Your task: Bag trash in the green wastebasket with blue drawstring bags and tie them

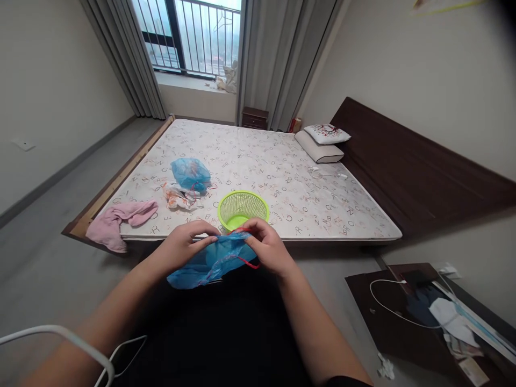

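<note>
A thin blue plastic bag (226, 257) with a red drawstring (249, 262) hangs between my hands, above my lap. My left hand (189, 241) pinches its upper edge between thumb and fingers. On the other side, my right hand (266, 244) grips the rim near the drawstring. Just beyond my hands, a green mesh basket (243, 201) stands upright near the mattress edge; its nearest part is hidden behind the fingers. Further left on the mattress lies another blue plastic bag (191, 173), puffed out, beside a crumpled white and orange bag (181, 198).
A pink cloth (116, 220) drapes over the near left corner of the mattress (250, 156). Two pillows (322, 145) are stacked by the dark headboard (403, 166). At right, a low dark table (382, 303) holds cables and cloths. A white cable (60, 330) crosses the lower left.
</note>
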### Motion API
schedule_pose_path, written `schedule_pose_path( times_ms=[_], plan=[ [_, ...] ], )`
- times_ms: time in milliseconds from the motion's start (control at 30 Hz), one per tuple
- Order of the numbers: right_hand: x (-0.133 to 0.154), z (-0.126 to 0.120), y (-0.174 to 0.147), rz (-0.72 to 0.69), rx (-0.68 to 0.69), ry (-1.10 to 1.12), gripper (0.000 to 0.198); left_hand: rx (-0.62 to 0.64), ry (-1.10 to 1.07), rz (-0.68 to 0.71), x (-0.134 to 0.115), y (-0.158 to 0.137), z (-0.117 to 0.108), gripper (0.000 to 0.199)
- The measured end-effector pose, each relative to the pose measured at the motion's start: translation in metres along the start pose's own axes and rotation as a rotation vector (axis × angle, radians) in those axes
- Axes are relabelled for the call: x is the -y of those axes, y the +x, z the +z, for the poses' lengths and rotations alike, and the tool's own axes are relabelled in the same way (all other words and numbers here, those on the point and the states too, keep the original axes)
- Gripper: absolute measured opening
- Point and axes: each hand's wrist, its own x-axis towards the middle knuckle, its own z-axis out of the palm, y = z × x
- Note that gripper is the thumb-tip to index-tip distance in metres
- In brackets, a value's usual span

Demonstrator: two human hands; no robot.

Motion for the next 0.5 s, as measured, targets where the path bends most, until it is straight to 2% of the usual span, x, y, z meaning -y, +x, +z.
schedule_pose_path(
  times_ms=[133, 267, 367, 500],
  plan=[
    [0.002, -0.007, 0.001, -0.032, -0.146, -0.107, 0.020, -0.150, -0.097, -0.091, -0.003, -0.010, -0.005, 0.026],
    [0.009, -0.013, 0.002, -0.035, -0.180, -0.225, 0.024, -0.190, -0.139, -0.238, -0.002, -0.020, -0.010, 0.026],
    [0.016, -0.017, 0.001, -0.060, -0.185, -0.288, 0.021, -0.214, -0.147, -0.244, 0.001, -0.024, -0.015, 0.025],
    [0.022, -0.021, -0.002, -0.134, -0.249, -0.252, 0.018, -0.257, -0.158, -0.220, 0.005, -0.026, -0.020, 0.027]
  ],
)
